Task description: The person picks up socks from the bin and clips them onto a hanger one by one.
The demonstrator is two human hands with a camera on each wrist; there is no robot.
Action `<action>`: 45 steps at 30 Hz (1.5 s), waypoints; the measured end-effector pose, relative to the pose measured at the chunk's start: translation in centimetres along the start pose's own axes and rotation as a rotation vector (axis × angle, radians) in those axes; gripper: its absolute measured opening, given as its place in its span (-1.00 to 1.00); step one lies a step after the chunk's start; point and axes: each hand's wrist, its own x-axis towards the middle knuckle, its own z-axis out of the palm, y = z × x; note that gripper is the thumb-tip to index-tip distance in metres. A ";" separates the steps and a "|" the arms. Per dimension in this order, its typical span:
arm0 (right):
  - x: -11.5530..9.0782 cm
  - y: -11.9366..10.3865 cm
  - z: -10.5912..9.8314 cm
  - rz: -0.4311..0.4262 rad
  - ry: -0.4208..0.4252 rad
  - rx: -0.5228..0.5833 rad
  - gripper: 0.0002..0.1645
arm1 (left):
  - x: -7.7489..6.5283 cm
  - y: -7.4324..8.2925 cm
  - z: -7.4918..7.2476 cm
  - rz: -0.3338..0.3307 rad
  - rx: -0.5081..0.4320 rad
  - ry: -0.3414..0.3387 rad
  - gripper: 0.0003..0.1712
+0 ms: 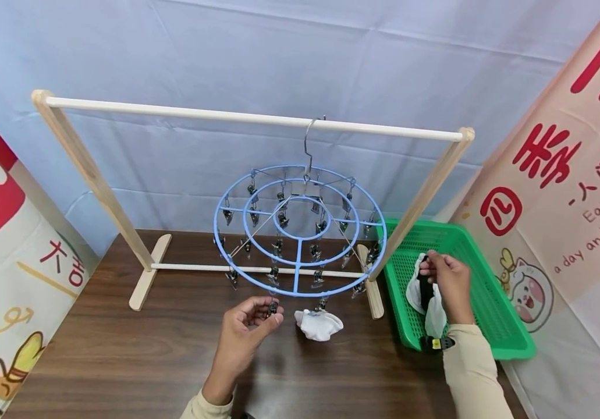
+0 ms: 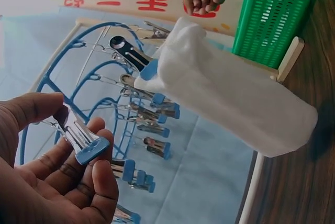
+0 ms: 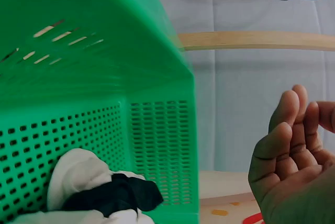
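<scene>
My left hand (image 1: pixel 249 323) pinches a metal clip with blue tips (image 2: pixel 86 137), which hangs from the front rim of a round blue drying hanger (image 1: pixel 300 278). Beside it, another clip grips a white sock (image 1: pixel 319 325), seen large in the left wrist view as a white sock (image 2: pixel 220 88). Over the green basket (image 1: pixel 511 343) is my right hand (image 1: pixel 448 282), its fingers loosely bent; the right wrist view shows nothing in the hand (image 3: pixel 298 156). Below it in the basket lie white socks (image 3: pixel 78 174) and a black piece of fabric (image 3: pixel 112 195).
The hanger's hook sits over the white rod (image 1: pixel 184 112) of a wooden stand (image 1: pixel 92 174). Several clips dangle from the hanger's rings. The stand's feet rest on a dark wooden table (image 1: pixel 137 361). A pale blue cloth (image 1: pixel 226 52) hangs behind, with printed panels on both sides.
</scene>
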 end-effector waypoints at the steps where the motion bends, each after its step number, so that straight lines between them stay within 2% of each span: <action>1: 0.1 0.1 0.0 0.011 0.000 0.027 -0.68 | 0.0 0.0 0.0 0.000 -0.004 -0.002 -0.73; 8: 1.6 1.1 -0.2 0.115 0.053 0.137 -0.67 | 0.0 -0.2 0.0 -0.002 -0.023 -0.012 -0.74; 16: 3.6 2.6 -0.8 0.206 0.106 0.245 -0.67 | 0.1 -0.2 -0.3 -0.006 -0.001 -0.024 -0.75; 21: 4.3 4.0 -1.2 0.274 0.187 0.274 -0.69 | 0.1 -0.2 -0.3 -0.008 0.006 -0.029 -0.76; 26: 4.8 5.1 -1.5 0.317 0.308 0.318 -0.82 | 0.0 -0.3 -0.4 0.000 0.004 -0.033 -0.76; 32: 5.0 5.7 -2.0 0.319 0.461 0.207 -0.91 | 0.0 -0.4 -0.4 0.006 -0.001 -0.043 -0.76; 36: 5.1 5.8 -2.2 0.358 0.504 0.151 -0.58 | 0.0 -0.4 -0.3 0.001 0.000 -0.038 -0.76; 40: 5.1 5.8 -2.1 0.380 0.474 0.039 -0.27 | 0.0 -0.3 -0.2 0.008 0.003 -0.034 -0.76; 45: 4.5 5.8 -2.0 0.397 0.323 -0.187 -0.10 | 0.1 -0.3 -0.2 0.016 0.001 -0.033 -0.76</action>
